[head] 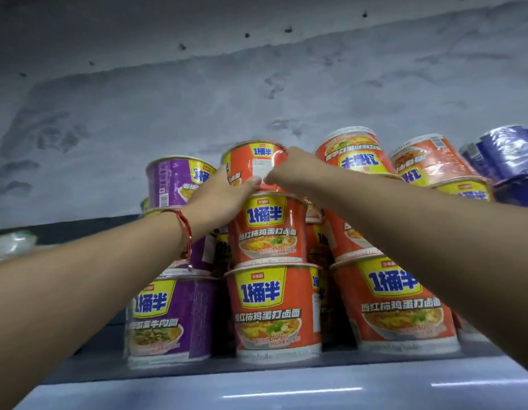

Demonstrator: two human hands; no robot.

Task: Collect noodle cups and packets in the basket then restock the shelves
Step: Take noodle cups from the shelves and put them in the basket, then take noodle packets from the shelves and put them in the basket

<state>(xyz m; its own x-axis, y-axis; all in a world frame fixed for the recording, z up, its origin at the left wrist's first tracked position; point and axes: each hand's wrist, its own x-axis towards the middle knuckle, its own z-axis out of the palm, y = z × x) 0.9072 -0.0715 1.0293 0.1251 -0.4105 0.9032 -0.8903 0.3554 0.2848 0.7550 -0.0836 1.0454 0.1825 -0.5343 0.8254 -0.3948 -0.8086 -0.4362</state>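
An orange noodle cup [253, 161] sits at the top of a stack of orange cups [268, 229] on the high shelf [256, 371]. My left hand [224, 199] grips its lower left side. From the right, my right hand [289, 170] wraps around the same cup, and the thumbs of both hands almost meet on its front. Both arms reach up from below. The basket is not in view.
Purple noodle cups [171, 315] are stacked left of the orange stack, more orange cups [395, 303] right of it, some upside down on top. Dark blue cups [505, 155] lie at the far right. A plastic bag [11, 241] sits at the left. A grey wall stands close behind.
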